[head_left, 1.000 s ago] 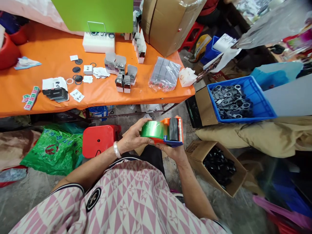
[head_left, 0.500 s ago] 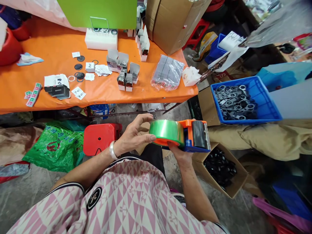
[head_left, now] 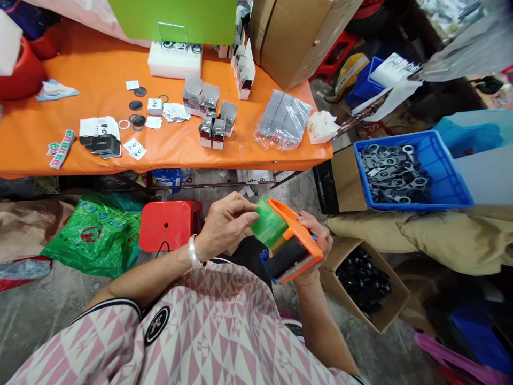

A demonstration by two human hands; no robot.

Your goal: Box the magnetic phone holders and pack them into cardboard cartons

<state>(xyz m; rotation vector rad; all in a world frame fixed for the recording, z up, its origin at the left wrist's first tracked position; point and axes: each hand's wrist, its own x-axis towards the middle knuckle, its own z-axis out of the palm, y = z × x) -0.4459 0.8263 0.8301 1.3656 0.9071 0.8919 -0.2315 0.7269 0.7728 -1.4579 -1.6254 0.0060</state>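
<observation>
In front of my shirt, my right hand (head_left: 318, 240) grips a tape dispenser (head_left: 298, 232) with an orange frame, blue parts and a dark roller. It is tilted, its cutting edge low and toward me. A roll of green tape (head_left: 269, 224) sits in it, smeared by motion. My left hand (head_left: 228, 222), with a silver bangle at the wrist, has thumb and forefinger pinched together at the left edge of the tape roll. Whether a loose tape end lies between those fingertips is too small to make out.
An orange-covered table (head_left: 168, 158) ahead bears small boxes (head_left: 218, 128), cards and a plastic-wrapped pack (head_left: 284, 120). A red stool (head_left: 168, 227) and green bag (head_left: 94, 235) stand left. To the right are a blue crate (head_left: 452, 182) of grey parts and a carton (head_left: 385, 318) of black pieces.
The dispenser has turned in my right hand, so its roller end now points down toward me. My left fingers have closed from a spread hold to a pinch at the tape.
</observation>
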